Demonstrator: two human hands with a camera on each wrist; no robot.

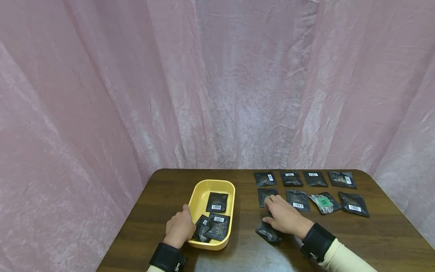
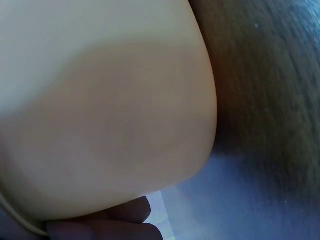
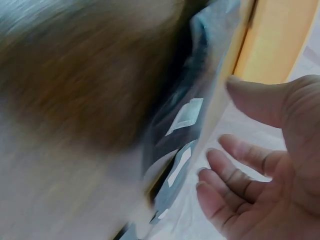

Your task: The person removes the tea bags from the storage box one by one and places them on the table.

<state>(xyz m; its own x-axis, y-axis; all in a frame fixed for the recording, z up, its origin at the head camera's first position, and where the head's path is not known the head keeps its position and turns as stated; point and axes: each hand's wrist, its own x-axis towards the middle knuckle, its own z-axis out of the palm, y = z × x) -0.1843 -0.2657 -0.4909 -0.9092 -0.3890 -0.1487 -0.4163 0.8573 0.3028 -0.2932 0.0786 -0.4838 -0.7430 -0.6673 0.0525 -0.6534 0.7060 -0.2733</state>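
My left hand (image 1: 180,225) grips the left side of a yellow plastic bin (image 1: 232,196), thumb at the rim. In the left wrist view, fingertips (image 2: 131,211) show along the bin's wall (image 2: 125,120). Three flat black packets with white barcode labels lie inside, two of them overlapping near the front. My right hand (image 1: 285,217) hovers at a black packet (image 1: 268,233) on the table, right of the bin. Its fingers look loosely bent in the right wrist view, thumb apart, with nothing between them. A blurred black packet (image 3: 172,107) appears beyond the fingertips.
Several more black packets stand in two rows at the back right of the brown wooden table (image 1: 136,230). One packet (image 1: 324,203) there shows a green and silver face. A pink curtain (image 1: 217,94) hangs behind the table.
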